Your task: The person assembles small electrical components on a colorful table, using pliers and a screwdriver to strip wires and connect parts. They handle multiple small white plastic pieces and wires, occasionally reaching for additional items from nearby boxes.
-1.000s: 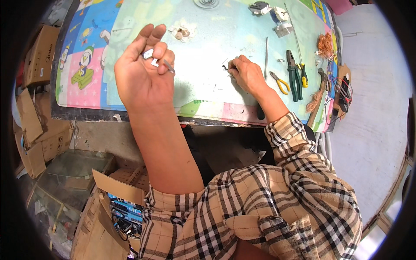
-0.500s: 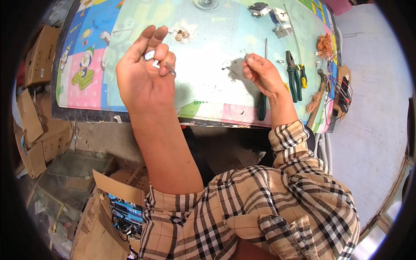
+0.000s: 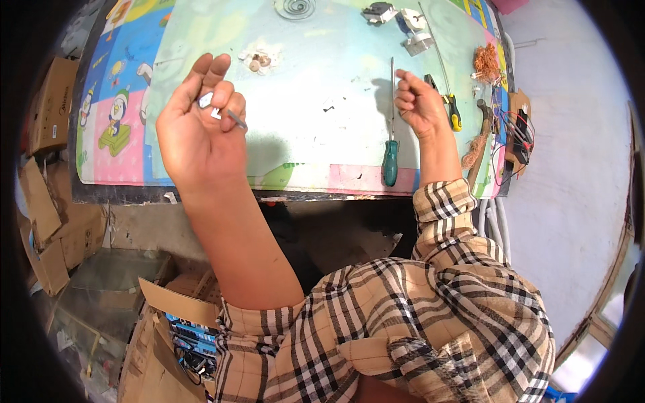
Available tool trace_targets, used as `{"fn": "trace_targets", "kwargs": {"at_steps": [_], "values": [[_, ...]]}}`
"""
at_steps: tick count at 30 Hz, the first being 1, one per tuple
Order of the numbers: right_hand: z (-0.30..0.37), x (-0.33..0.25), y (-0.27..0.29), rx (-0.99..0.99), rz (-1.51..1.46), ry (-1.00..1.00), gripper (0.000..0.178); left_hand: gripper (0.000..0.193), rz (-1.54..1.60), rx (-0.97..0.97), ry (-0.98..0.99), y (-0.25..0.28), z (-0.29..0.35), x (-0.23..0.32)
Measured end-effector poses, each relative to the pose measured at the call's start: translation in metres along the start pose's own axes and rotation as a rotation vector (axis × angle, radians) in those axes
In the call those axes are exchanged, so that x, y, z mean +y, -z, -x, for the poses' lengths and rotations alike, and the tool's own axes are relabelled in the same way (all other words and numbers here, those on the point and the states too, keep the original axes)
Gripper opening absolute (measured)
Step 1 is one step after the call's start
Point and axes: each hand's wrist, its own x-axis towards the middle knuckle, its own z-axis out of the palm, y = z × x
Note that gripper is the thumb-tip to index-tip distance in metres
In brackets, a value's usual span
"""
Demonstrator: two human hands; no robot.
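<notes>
Small flat white angular pieces [image 3: 205, 101] and a straight slim grey metal strip [image 3: 237, 120] sit clasped in the left hand [image 3: 201, 127] — two pieces, one strip; the right hand [image 3: 420, 104] is loosely curled, whether around anything I cannot tell — near one green-handled screwdriver [image 3: 390, 164] on the pale cartoon-printed tabletop [image 3: 302, 134]

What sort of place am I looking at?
Probably a repair workshop: the left hand holds small parts, and a green-handled screwdriver and a tangle of coppery strands lie on the worktable.
</notes>
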Motion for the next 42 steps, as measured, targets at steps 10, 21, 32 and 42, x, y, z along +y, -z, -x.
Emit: {"fn": "trace_targets", "kwargs": {"at_steps": [10,21,32,42], "values": [[-0.021,0.044,-0.009,0.268,1.145,0.282,0.015,0.024,0.008,-0.009,0.023,0.001,0.002,0.003],[-0.023,0.041,-0.024,-0.014,0.950,-0.009,0.018,0.024,0.022,-0.031,0.007,0.004,0.001,0.004],[0.040,0.107,-0.048,-0.166,1.109,0.172,0.013,0.024,0.029,-0.008,0.011,0.000,0.001,0.004],[0.054,0.125,-0.054,-0.167,1.119,0.173,0.010,0.026,-0.011,0.036,0.029,-0.006,0.006,0.009]]}}
